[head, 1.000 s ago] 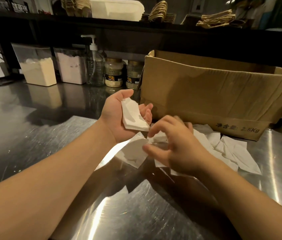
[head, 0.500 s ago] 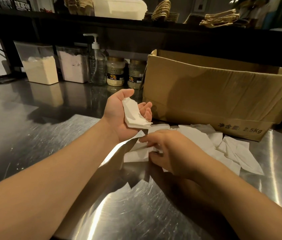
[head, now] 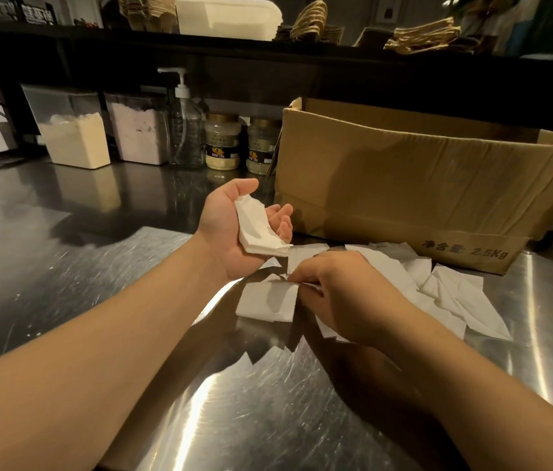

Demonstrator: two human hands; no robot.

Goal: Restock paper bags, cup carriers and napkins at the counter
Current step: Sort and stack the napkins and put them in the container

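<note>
Left hand (head: 234, 229) was palm-up above the steel counter (head: 64, 260), fingers loosely curled round a small stack of folded white napkins (head: 256, 229) cupped in the palm. Right hand (head: 346, 297) was down on the counter, fingertips pinching the edge of a flat napkin (head: 265, 300) lying just below the left hand. More loose napkins (head: 455, 294) lay scattered on the counter to the right, some under the right hand, just in front of an open cardboard box (head: 421, 185). Behind at left stood two powder bins (head: 74, 134), a pump bottle (head: 185, 130) and two jars (head: 222, 141). Brown paper bags (head: 421, 39) sat on the upper shelf.
</note>
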